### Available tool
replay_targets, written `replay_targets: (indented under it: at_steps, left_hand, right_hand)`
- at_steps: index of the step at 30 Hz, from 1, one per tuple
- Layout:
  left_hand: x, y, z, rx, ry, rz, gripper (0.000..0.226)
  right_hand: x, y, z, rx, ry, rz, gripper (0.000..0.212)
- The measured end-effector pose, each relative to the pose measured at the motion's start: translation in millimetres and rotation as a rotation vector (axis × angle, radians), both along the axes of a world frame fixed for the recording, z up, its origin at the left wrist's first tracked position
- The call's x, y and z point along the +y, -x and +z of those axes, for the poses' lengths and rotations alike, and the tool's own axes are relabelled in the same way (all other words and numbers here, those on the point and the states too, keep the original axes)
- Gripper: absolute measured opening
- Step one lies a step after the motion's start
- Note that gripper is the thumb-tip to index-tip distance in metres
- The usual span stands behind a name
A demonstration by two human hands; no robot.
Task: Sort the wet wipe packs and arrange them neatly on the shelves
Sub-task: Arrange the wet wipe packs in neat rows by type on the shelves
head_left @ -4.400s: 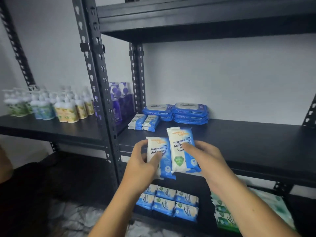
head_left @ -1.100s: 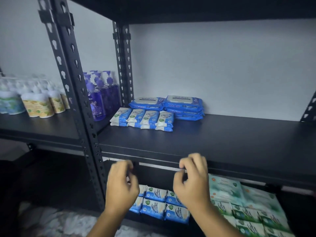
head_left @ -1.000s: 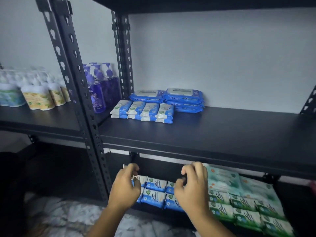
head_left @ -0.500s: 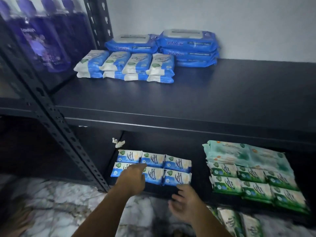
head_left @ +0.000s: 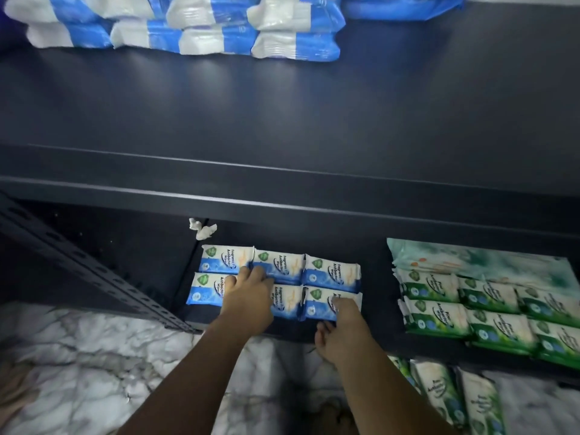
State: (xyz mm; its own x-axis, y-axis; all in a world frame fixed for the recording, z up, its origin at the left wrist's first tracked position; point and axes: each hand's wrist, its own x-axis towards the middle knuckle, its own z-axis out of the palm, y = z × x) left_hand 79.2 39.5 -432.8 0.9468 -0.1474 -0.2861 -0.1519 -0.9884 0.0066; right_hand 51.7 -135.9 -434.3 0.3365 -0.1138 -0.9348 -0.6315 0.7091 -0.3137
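Note:
Several small blue-and-white wipe packs (head_left: pixel 332 272) lie in two rows of three on the dark lower shelf (head_left: pixel 378 296). My left hand (head_left: pixel 248 298) lies over the front middle pack, fingertips curled into the seam at its far edge, thumb on the front left pack (head_left: pixel 204 291). My right hand (head_left: pixel 339 335) pinches the front right pack (head_left: pixel 317 304), fingers on top and thumb at its near edge. More blue packs (head_left: pixel 219 42) are stacked at the back of the upper shelf (head_left: pixel 282 120). Green packs (head_left: pixel 434 318) fill the lower shelf's right side.
Larger pale green packs (head_left: pixel 477 262) lie behind the small green ones. A few green packs (head_left: pixel 439 390) lie on the marble floor (head_left: pixel 78 356) at the right. A perforated black upright (head_left: pixel 94 271) slants at the left. A white scrap (head_left: pixel 203 230) sits behind the blue rows.
The view has dropped and closed in on the lower shelf. Both hands went down from the upper shelf's edge onto the front row of blue packs; my right hand has moved forward onto the front right pack.

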Motion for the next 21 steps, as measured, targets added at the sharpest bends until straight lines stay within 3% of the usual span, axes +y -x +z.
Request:
replay_targets:
  at_steps: [6, 13, 16, 21]
  left_hand:
    - [-9.5, -3.5, 4.5, 0.062, -0.052, 0.016, 0.054]
    - [-15.5, 9.6, 6.0, 0.069, 0.085, 0.091, 0.045]
    - [-18.7, 17.8, 9.0, 0.094, 0.143, 0.149, 0.037]
    - [-19.0, 38.7, 7.6, 0.213, 0.179, 0.252, 0.036]
  right_hand:
    - [-4.1, 0.8, 1.1, 0.046, 0.083, -0.033, 0.036]
    - [-17.5, 17.2, 3.0, 0.053, 0.350, -0.018, 0.039]
    - [-20.5, 28.2, -1.4, 0.014, 0.524, 0.052, 0.050]
    - [-29.6, 53.2, 4.2, -0.127, 0.688, 0.230, 0.034]
